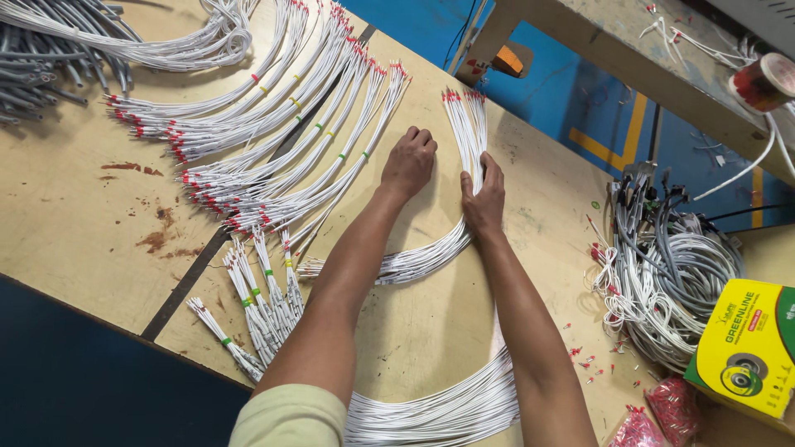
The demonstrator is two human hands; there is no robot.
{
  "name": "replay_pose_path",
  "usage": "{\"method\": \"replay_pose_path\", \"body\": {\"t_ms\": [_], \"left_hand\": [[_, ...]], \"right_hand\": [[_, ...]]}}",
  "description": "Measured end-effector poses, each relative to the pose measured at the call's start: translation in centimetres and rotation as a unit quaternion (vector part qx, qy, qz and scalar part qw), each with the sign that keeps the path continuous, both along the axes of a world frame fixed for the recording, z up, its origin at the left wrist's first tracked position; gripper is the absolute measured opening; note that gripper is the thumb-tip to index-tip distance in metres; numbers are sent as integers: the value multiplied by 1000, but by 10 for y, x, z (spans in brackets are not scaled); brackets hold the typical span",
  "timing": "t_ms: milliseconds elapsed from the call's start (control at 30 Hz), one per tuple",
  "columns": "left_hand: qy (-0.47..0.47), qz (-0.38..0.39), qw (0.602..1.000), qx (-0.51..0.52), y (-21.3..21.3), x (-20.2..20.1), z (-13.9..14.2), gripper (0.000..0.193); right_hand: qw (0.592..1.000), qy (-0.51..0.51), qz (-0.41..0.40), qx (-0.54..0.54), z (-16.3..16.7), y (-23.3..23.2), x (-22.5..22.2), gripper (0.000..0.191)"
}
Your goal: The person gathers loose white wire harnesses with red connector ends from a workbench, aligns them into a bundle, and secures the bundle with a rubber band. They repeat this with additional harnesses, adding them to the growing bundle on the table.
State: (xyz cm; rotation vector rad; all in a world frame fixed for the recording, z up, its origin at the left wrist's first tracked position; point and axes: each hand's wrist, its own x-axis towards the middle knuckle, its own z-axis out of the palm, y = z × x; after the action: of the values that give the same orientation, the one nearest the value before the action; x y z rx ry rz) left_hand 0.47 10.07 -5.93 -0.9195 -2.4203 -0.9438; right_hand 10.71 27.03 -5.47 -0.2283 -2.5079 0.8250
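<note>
A curved bundle of thin white wires with red terminals [464, 124] lies on the wooden table [74, 223], running from the far middle down to the left. My right hand [483, 197] rests on this bundle at its bend, thumb and fingers closed around the wires. My left hand [408, 161] sits just left of the bundle with its fingers curled under, knuckles up, pressing on the table and holding nothing that I can see. Both forearms reach in from the bottom edge.
Several tied white wire bundles [273, 141] fan across the left of the table, and another loose one [447, 410] lies near me. A tangled grey cable coil [675, 265], a yellow box [749, 348], bags of red terminals [671, 406] and a tape roll [766, 81] are at the right.
</note>
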Motion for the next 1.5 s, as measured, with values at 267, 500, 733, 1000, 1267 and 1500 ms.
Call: {"method": "replay_pose_path", "body": {"t_ms": [267, 500, 733, 1000, 1267, 1500], "left_hand": [[-20, 110, 985, 128, -7, 1, 6, 17], [1, 91, 995, -31, 2, 10, 17, 46], [60, 87, 992, -68, 4, 19, 9, 15], [86, 83, 991, -59, 7, 39, 13, 13], [-20, 46, 988, -145, 11, 48, 17, 11], [-39, -61, 969, -238, 6, 61, 10, 9]], "right_hand": [[986, 60, 22, -152, 45, -7, 81, 46], [999, 8, -27, -36, 74, -4, 317, 45], [969, 48, -217, 109, -3, 34, 526, 46], [944, 33, -322, 70, -51, 26, 584, 39], [943, 21, -324, 75, 8, -5, 562, 29], [943, 6, -326, 63, 35, -17, 557, 30]]}}
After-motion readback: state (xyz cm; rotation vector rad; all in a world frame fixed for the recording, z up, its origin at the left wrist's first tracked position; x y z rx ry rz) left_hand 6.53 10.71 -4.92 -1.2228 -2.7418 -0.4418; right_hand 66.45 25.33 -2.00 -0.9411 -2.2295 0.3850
